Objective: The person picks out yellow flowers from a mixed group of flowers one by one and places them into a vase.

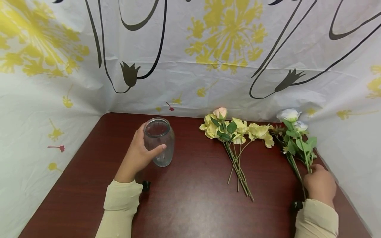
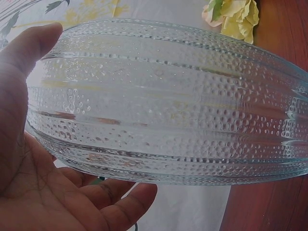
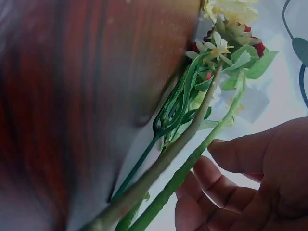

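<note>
My left hand (image 1: 138, 153) grips a clear glass vase (image 1: 167, 140) that stands at the left of the table, tilted slightly in the head view. In the left wrist view its ribbed, dimpled wall lies between thumb and fingers. At the right edge, my right hand (image 1: 320, 183) pinches a green stem (image 3: 180, 175) between thumb and fingertips. Leafy flowers with white blooms (image 1: 289, 115) rise above that hand. Beside the held stem run a brownish stem (image 3: 166, 156) and a dark green one. Small red and white blossoms (image 3: 219, 45) show at their far end.
Yellow flowers (image 1: 210, 128) and a peach rose (image 1: 220, 113) lie in the middle of the dark red table (image 1: 190, 185), their stems crossing toward the front. Patterned white sheeting (image 1: 178, 82) encloses the table at the back and sides.
</note>
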